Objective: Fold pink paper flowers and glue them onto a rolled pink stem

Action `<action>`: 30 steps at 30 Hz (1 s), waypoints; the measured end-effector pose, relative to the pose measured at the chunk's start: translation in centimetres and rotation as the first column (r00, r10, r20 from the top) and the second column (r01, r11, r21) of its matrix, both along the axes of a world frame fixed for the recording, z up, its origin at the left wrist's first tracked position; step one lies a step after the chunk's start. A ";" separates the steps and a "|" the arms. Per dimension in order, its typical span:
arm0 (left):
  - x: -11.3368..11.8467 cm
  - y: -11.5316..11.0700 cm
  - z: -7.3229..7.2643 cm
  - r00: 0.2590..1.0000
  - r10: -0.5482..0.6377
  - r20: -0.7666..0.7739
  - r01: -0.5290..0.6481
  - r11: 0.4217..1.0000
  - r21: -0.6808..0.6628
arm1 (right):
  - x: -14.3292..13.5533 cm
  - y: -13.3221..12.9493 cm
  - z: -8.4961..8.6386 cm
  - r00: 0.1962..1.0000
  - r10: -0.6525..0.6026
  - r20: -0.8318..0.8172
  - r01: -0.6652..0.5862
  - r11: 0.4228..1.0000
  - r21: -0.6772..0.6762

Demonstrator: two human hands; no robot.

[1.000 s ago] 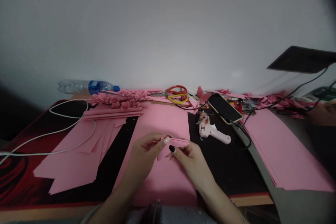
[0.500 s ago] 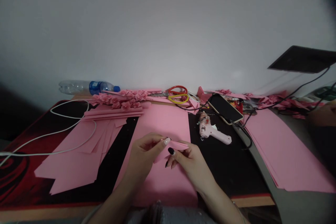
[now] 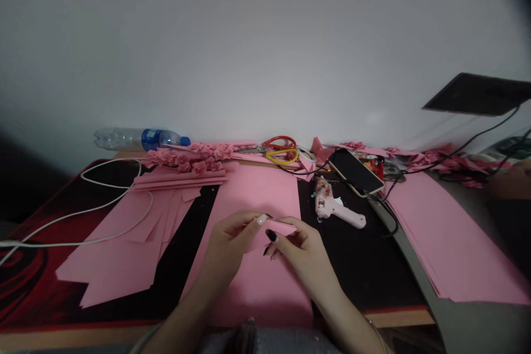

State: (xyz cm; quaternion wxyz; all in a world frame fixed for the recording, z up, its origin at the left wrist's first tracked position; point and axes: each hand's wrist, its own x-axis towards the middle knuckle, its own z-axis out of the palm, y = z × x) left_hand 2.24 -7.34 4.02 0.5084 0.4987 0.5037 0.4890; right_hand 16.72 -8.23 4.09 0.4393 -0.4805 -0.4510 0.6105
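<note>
Our left hand (image 3: 230,240): thumb and fingers pinched on a small folded pink paper (image 3: 282,228), at its left end. Our right hand (image 3: 301,249): thumb and fingers closed on the right end of the same piece. Its position: between our two hands, above the long pink sheet (image 3: 259,193). Beyond, near the wall: scissors (image 3: 282,149), one red handle loop, one yellow. To the right: one pale glue gun (image 3: 336,207), lying near a phone (image 3: 357,171), dark screen upward. To the left: overlapping pink sheets (image 3: 120,254), a white cable (image 3: 74,243) across them.
</note>
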 end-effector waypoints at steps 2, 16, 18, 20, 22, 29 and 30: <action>0.0 0.0 -0.1 0.999 -0.025 -0.029 0.025 1.000 -0.005 | 0.0 -0.1 0.2 0.999 -0.036 0.027 0.036 0.999 0.022; 0.3 -0.1 -0.3 0.990 -0.137 -0.033 0.138 0.990 0.011 | -0.1 -0.3 -0.1 0.992 0.044 0.118 -0.043 0.999 -0.009; 0.3 0.0 -0.3 0.988 -0.150 -0.043 0.151 0.988 0.022 | -0.2 -0.3 -0.3 0.988 0.061 0.143 -0.061 0.998 -0.005; 0.3 0.0 -0.3 0.987 -0.151 -0.058 0.152 0.988 0.022 | -0.2 -0.4 -0.4 0.984 0.074 0.161 -0.075 0.997 0.003; 0.3 0.1 -0.4 0.985 -0.154 -0.073 0.156 0.987 0.034 | -0.2 -0.4 -0.4 0.981 0.082 0.174 -0.086 0.996 0.014; 0.1 0.1 -0.5 0.984 -0.155 -0.091 0.160 0.985 0.058 | -0.2 -0.4 -0.7 0.973 0.100 0.206 -0.107 0.994 0.020; 0.1 0.1 -0.5 0.984 -0.156 -0.090 0.162 0.985 0.062 | -0.2 -0.4 -0.7 0.974 0.100 0.204 -0.107 0.994 0.020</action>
